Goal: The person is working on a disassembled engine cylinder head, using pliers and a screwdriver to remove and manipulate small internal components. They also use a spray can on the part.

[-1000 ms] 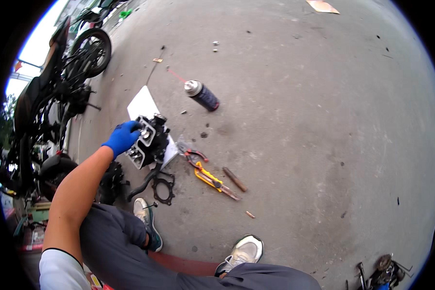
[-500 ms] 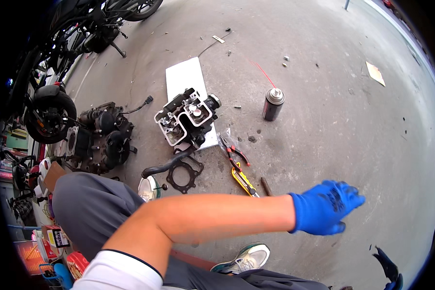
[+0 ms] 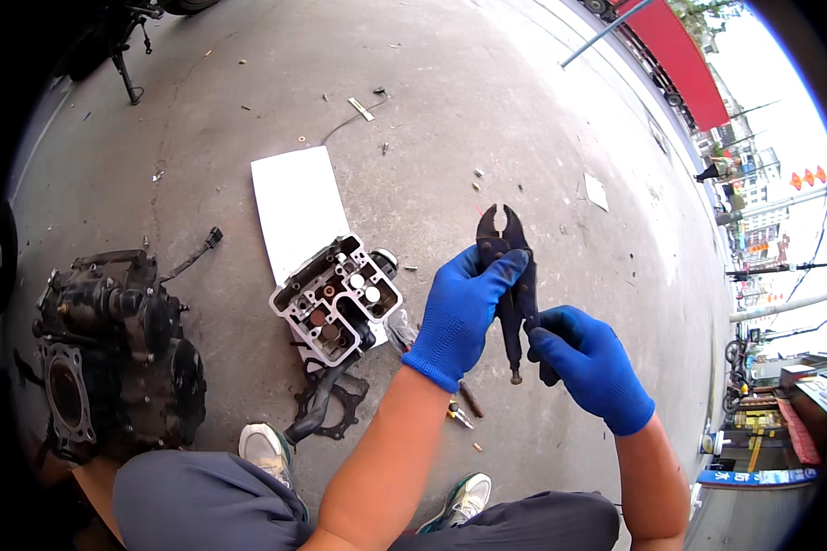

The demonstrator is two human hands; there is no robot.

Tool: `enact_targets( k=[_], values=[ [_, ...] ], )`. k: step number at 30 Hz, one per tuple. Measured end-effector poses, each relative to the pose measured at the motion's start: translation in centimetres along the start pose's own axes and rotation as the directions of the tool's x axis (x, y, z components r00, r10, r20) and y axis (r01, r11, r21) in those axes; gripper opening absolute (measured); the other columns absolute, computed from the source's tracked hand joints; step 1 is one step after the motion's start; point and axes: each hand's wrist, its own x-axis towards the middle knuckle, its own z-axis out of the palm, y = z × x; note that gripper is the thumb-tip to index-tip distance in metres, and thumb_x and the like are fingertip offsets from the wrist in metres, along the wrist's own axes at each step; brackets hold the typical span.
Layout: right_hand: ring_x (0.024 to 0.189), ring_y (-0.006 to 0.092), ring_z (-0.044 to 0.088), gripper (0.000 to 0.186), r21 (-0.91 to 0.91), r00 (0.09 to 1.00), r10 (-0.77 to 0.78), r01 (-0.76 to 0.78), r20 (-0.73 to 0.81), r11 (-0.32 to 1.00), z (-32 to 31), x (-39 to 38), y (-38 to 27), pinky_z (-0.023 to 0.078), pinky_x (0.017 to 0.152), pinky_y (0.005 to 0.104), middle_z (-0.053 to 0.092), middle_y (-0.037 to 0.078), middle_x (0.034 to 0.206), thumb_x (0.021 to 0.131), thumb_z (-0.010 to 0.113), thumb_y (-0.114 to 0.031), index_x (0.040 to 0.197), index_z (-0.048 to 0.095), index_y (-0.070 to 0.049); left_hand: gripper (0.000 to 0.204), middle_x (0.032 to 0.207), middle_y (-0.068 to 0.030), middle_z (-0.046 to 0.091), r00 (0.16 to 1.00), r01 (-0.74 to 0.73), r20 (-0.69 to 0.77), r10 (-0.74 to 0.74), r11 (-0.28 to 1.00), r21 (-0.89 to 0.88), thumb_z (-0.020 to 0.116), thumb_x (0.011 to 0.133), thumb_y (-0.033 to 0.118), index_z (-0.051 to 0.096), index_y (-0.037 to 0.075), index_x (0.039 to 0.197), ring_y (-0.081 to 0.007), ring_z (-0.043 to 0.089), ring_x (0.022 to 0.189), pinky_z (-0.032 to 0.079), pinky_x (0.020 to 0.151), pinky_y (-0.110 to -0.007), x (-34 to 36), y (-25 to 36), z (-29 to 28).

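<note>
Black locking pliers (image 3: 526, 301) are held up in front of me, jaws pointing away and parted. My left hand (image 3: 459, 321), in a blue glove, grips them just below the jaws, thumb across the top. With bent fingers, my gloved right hand (image 3: 590, 365) holds the end of the right-hand handle. The two handles are spread apart. Beyond my left wrist, an engine cylinder head (image 3: 335, 296) with round metal parts in its openings rests partly on a white board (image 3: 299, 207). A dark hose (image 3: 314, 411) and a flat gasket (image 3: 347, 404) lie in front of it.
A dark engine block (image 3: 124, 354) sits on the ground at left. Behind my left forearm, a brown rod (image 3: 471, 400) and part of a yellow-handled tool (image 3: 458, 415) show. A motorcycle stand (image 3: 124, 73) is at the far left, a red truck (image 3: 675, 60) far right.
My left hand has come back from the right and now grips the locking pliers. My right hand has come up into view on them. The view has swung right, with the street now showing.
</note>
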Motion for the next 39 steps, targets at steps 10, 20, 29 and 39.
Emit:
enact_targets(
  k=[10,20,29,39],
  values=[
    [0.101,0.0256,0.063,0.044,-0.218,0.866,-0.312,0.242,-0.391,0.945,-2.3,2.0,-3.8,0.050,0.089,0.0376,0.065,0.018,0.108,0.092,0.067,-0.026,0.122,0.058,0.005,0.028,0.110,-0.0128,0.067,0.995,0.094,0.032,-0.090,0.873,-0.479,0.054,0.102,0.017,0.058,0.000,0.124,-0.0206,0.066,0.101,0.055,0.091,-0.036,0.4,1.9,-1.1],
    [0.131,0.0438,0.044,0.092,-0.706,0.861,-0.508,0.373,0.021,0.602,4.5,6.8,-1.6,0.035,0.111,0.0490,0.044,0.029,0.140,0.076,0.076,-0.031,0.145,0.031,0.009,0.046,0.134,-0.0191,0.053,0.990,-0.040,0.118,0.080,0.950,-0.308,0.044,0.102,0.012,0.039,-0.006,0.144,-0.0256,0.056,0.119,0.043,0.106,-0.039,0.9,4.8,-3.1],
    [0.118,0.0381,0.061,0.064,0.644,0.841,-0.265,-0.124,0.472,0.755,6.2,8.6,-5.0,0.049,0.102,0.0501,0.057,0.027,0.131,0.075,0.050,-0.006,0.137,0.046,0.011,0.037,0.114,-0.0070,0.067,0.991,-0.130,-0.011,0.134,0.975,0.181,0.064,0.094,0.006,0.054,0.000,0.128,-0.0130,0.064,0.102,0.051,0.091,-0.027,-1.4,10.6,-6.6],
    [0.104,0.0286,0.067,0.053,0.526,0.890,-0.178,-0.079,0.419,0.847,4.5,10.0,0.0,0.051,0.096,0.0417,0.067,0.019,0.115,0.087,0.061,-0.013,0.135,0.052,0.008,0.030,0.109,-0.0058,0.066,0.985,-0.132,0.129,0.117,0.985,0.114,0.065,0.096,0.009,0.058,-0.002,0.123,-0.0109,0.063,0.098,0.053,0.087,-0.026,-0.2,6.9,-5.4]
  ],
)
